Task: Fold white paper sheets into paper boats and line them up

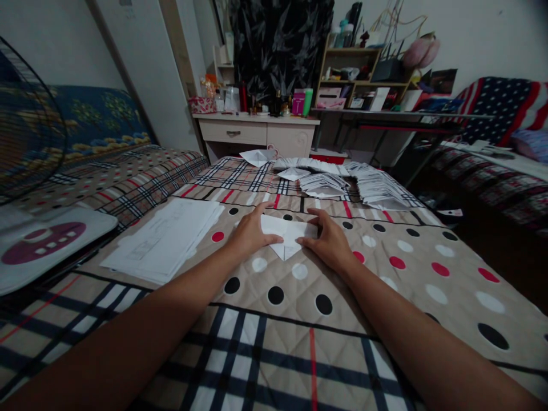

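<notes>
A sheet of white paper (286, 233), folded to a point that faces me, lies on the patterned bed cover (265, 302). At its left end my left hand (253, 229) holds it, thumb on top and fingers round the far edge. My right hand (327, 237) grips the opposite end in the same way, its thumb resting on the paper and its index finger raised a little. Both hands stay low over the cover. To the left of them lies a stack of flat paper sheets (166, 237) with faint drawing on the top one.
Beyond my hands several bundles of folded paper (377, 185) lie in rows, with a loose folded piece (257, 157) farther left. A fan (29, 120) and a white lidded box (55, 242) stand at the left. A dresser (257, 134) and a shelf desk (363, 74) line the back.
</notes>
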{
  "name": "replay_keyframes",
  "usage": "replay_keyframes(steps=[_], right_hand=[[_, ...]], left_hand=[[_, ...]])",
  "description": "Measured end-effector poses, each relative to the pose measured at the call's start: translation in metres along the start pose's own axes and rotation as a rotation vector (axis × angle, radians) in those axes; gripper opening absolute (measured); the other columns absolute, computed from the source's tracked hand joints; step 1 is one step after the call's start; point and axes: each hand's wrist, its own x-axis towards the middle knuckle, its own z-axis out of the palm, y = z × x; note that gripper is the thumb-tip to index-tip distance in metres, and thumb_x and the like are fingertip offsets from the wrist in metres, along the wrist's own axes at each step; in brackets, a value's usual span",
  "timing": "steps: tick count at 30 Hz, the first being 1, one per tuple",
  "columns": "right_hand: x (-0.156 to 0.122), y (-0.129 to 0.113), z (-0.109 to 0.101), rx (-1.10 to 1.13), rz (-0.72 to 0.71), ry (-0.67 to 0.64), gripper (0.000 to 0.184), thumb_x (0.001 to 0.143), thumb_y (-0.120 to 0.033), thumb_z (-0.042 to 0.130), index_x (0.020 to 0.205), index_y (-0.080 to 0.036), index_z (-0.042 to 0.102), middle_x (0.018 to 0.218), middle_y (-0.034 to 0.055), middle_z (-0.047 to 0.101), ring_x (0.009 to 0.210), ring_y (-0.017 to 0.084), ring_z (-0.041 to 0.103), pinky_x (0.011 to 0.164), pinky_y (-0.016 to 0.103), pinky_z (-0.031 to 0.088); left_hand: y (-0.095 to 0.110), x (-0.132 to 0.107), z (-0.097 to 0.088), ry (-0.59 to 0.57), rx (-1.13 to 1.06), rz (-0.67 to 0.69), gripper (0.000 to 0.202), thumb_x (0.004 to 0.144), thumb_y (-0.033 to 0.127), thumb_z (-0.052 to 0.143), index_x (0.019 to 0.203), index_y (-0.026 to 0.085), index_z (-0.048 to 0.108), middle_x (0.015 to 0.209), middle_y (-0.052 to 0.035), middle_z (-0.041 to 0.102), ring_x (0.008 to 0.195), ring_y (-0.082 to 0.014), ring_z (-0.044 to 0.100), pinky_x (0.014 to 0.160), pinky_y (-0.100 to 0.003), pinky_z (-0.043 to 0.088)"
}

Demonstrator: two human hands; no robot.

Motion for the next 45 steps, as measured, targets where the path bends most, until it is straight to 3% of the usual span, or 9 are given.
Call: replay_keyframes(steps=[3,6,9,13,19,22,27,35,45], right_hand=[[-0.001,-0.001,-0.002,0.118,0.018,0.013,0.068,0.063,-0.024,0.076,0.128,-0.022,0.054,0.089,0.0028,0.066,0.081,0.021,0.062,0.072,0.034,0.047],[-0.002,-0.003,-0.003,0.267,0.047,-0.007,0.063,0.062,-0.024,0.075,0.122,-0.019,0.057,0.087,0.0021,0.067,0.077,0.02,0.062,0.069,0.032,0.047],[-0.004,-0.007,-0.004,0.35,0.05,-0.085,0.045,0.061,-0.023,0.076,0.104,-0.017,0.065,0.091,0.0035,0.069,0.079,0.019,0.063,0.07,0.03,0.048],[-0.007,-0.013,-0.004,0.405,0.074,-0.232,0.029,0.067,-0.034,0.076,0.089,-0.015,0.071,0.083,0.0041,0.07,0.072,0.018,0.061,0.062,0.027,0.046],[-0.006,-0.018,-0.009,0.591,0.208,-0.404,0.04,0.068,-0.053,0.075,0.077,-0.014,0.074,0.066,0.0032,0.068,0.051,0.013,0.055,0.046,0.023,0.036],[-0.002,-0.019,-0.019,0.612,0.293,-0.519,0.041,0.06,-0.051,0.081,0.071,-0.013,0.072,0.061,0.003,0.066,0.047,0.011,0.053,0.043,0.022,0.036],[0.003,-0.021,-0.033,0.692,0.349,-0.673,0.041,0.059,-0.047,0.083,0.082,-0.014,0.075,0.069,0.0039,0.071,0.051,0.013,0.059,0.046,0.022,0.042],[0.002,-0.019,-0.021,0.534,0.294,-0.6,0.03,0.06,-0.041,0.083,0.069,-0.015,0.072,0.06,0.0022,0.067,0.047,0.012,0.056,0.042,0.021,0.039],[-0.011,-0.029,-0.002,0.492,0.252,-0.364,0.032,0.066,-0.044,0.077,0.071,-0.013,0.073,0.059,0.0046,0.068,0.045,0.012,0.054,0.04,0.022,0.034]], left_hand=[[0.001,0.002,0.0,0.031,-0.27,-0.03,0.087,0.055,0.026,0.085,0.133,0.02,0.048,0.118,-0.0102,0.066,0.099,-0.026,0.064,0.084,-0.039,0.052],[0.001,0.004,0.001,0.02,-0.625,-0.163,0.088,0.056,0.027,0.085,0.134,0.019,0.045,0.098,-0.0068,0.071,0.08,-0.0207,0.068,0.071,-0.033,0.055],[0.001,0.005,0.002,0.048,-0.806,-0.235,0.068,0.055,0.029,0.085,0.116,0.014,0.06,0.096,-0.0073,0.072,0.08,-0.0192,0.068,0.073,-0.031,0.055],[0.002,0.003,0.003,-0.005,-0.789,-0.232,0.044,0.056,0.038,0.084,0.089,0.012,0.07,0.085,-0.006,0.073,0.071,-0.0184,0.066,0.067,-0.03,0.053],[0.009,0.0,0.005,-0.094,-0.734,-0.171,0.039,0.057,0.037,0.084,0.084,0.011,0.072,0.082,-0.0055,0.073,0.069,-0.0181,0.066,0.064,-0.028,0.051],[0.012,0.0,0.004,-0.11,-0.735,-0.178,0.037,0.057,0.036,0.084,0.082,0.012,0.073,0.08,-0.0052,0.073,0.068,-0.0177,0.066,0.063,-0.027,0.05],[0.014,0.0,0.002,-0.164,-0.802,-0.22,0.038,0.055,0.034,0.086,0.083,0.011,0.073,0.08,-0.0054,0.074,0.067,-0.0176,0.066,0.064,-0.028,0.051],[0.019,-0.003,0.008,-0.202,-0.782,-0.228,0.037,0.056,0.031,0.086,0.084,0.011,0.073,0.075,-0.0043,0.072,0.062,-0.0142,0.063,0.059,-0.025,0.049],[0.035,-0.011,0.016,0.071,-0.673,-0.336,0.035,0.054,0.034,0.085,0.075,0.012,0.069,0.073,-0.0055,0.07,0.058,-0.015,0.061,0.049,-0.023,0.043]])
